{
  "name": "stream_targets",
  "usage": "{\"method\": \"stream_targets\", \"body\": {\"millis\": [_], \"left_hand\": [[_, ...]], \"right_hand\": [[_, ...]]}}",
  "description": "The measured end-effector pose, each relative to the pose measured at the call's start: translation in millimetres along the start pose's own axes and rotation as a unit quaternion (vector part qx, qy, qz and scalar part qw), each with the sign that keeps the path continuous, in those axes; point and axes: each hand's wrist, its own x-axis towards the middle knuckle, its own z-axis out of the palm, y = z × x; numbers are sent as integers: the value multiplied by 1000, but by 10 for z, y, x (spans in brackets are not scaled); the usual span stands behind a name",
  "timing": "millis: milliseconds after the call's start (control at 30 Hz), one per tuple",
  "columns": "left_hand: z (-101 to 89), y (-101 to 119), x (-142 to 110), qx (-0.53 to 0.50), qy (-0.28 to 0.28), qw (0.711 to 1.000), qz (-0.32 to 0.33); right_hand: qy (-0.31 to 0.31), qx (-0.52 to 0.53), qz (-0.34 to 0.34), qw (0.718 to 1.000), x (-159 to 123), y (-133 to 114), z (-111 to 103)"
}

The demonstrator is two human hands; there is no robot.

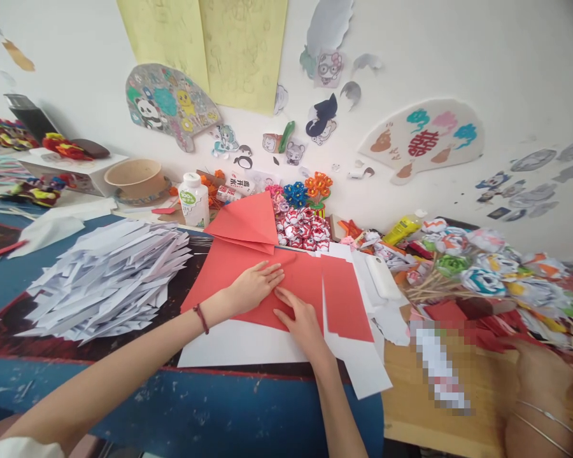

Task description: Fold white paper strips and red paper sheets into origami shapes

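Two hands are down flat on the red paper, pressing it onto the blue table. Left hand lies open, fingers spread and pointing right, palm on the sheet; right hand is open too, fingertips pushing along what looks like a crease near the sheet's lower edge. Nothing is gripped. The sheet sits on white paper, its far flap folded up and standing loose (that flap looks springy). Just left sits a heap of white strips; a glue bottle stands behind it. At far right another person's arm rests on a wooden board. Risk from here, as a judgement: the red sheet could slide on the slick white paper under uneven pressure, skewing the crease, or the loose flap could drop back.
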Motion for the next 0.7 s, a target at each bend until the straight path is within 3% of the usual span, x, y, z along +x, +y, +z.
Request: {"method": "stream_targets", "body": {"millis": [167,367,700], "left_hand": [[-13,-16,325,22,-21,999,-19],[65,-81,663,27,-7,999,-47],[219,-79,790,17,14,997,-72]], "right_hand": [[4,-30,-18,999,16,19,-1],[5,-35,-19,999,19,43,2],[10,-33,-23,999,11,50,14]]}}
